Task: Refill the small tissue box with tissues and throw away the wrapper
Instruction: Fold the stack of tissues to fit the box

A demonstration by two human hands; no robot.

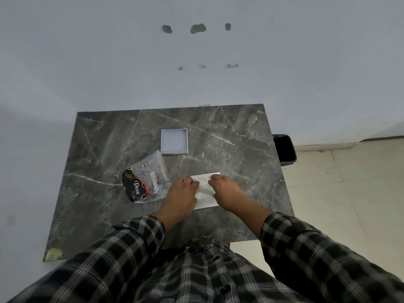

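Counter: dark grey marble-patterned counter (236, 136) set against a pale wall, carrying all 3 task items.
Tissues: flat white folded stack of tissues (205, 194) lying bare on the counter toward its near edge, roughly midway along it, out of any wrapping.
Left hand: left hand (182, 194) laid palm-down on the stack's left side, fingers bent onto the paper; its grip presses on the tissues, and I cannot tell whether the fingers close round an edge.
Right hand: right hand (225, 190) on the stack's right side in the same pose, fingertips near the left hand's; its grip likewise presses down, closure unclear.
Box: small square white open tissue box (174, 141) near the counter's centre, beyond the hands and apart from them; it looks empty.
Wrapper: crumpled clear plastic wrapper with black and red print (146, 179) just left of the left hand, lying loose on the counter.
Bin: black waste bin (284, 149) on the floor beside the counter's right edge.
Done: tissues appear already unwrapped.
Left: probably shaping the stack to size, putting it in the box, then binning the wrapper.
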